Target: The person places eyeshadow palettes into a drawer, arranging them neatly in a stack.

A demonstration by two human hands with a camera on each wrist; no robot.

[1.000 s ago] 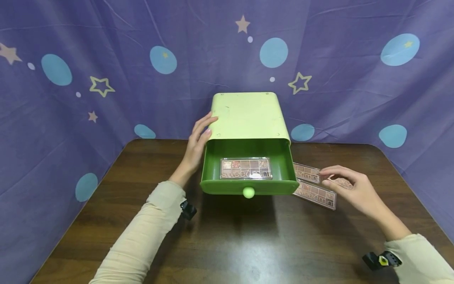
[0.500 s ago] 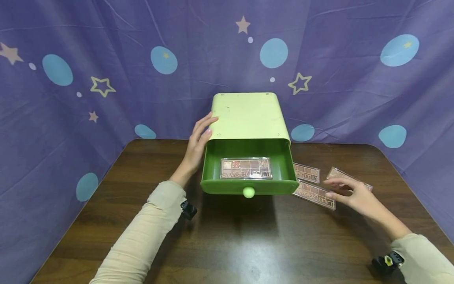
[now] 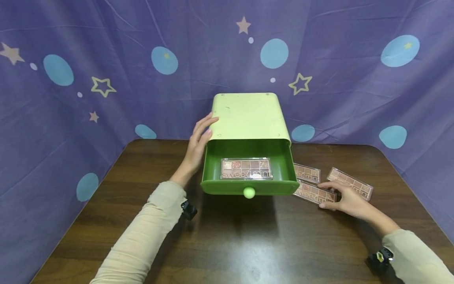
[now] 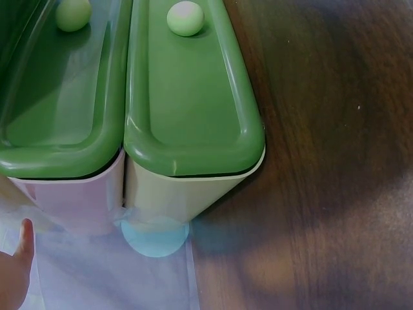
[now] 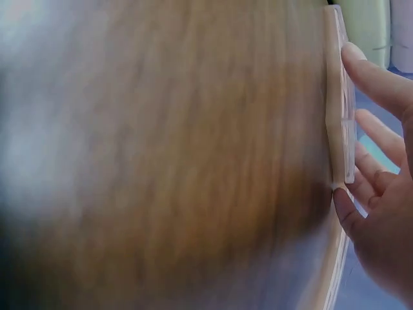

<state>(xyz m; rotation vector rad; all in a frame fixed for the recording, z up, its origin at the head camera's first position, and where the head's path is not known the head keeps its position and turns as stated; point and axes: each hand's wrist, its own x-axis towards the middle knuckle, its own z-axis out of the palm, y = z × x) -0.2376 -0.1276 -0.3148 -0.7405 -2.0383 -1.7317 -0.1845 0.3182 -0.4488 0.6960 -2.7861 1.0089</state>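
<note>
A pale green cabinet (image 3: 248,116) stands at the table's centre back with its green top drawer (image 3: 227,188) pulled out. Inside lies an eyeshadow palette (image 3: 246,169). My left hand (image 3: 195,150) rests against the cabinet's left side, fingertips over the top edge. To the right, my right hand (image 3: 349,201) pinches the right end of the nearest eyeshadow palette (image 3: 312,193), thumb at the near long edge and index finger at the far one. Behind it are two more palettes, one partly hidden by the drawer (image 3: 307,173) and one further right (image 3: 349,183).
Two closed lower drawers with round knobs, a nearer one (image 4: 193,97) and another (image 4: 58,110), show in the left wrist view. A purple curtain (image 3: 220,51) with stars and dots hangs behind the brown wooden table (image 3: 227,240).
My right hand has left the rightmost palette, which now shows whole, and moved left and toward me onto the nearest palette. The left hand and drawer have stayed put.
</note>
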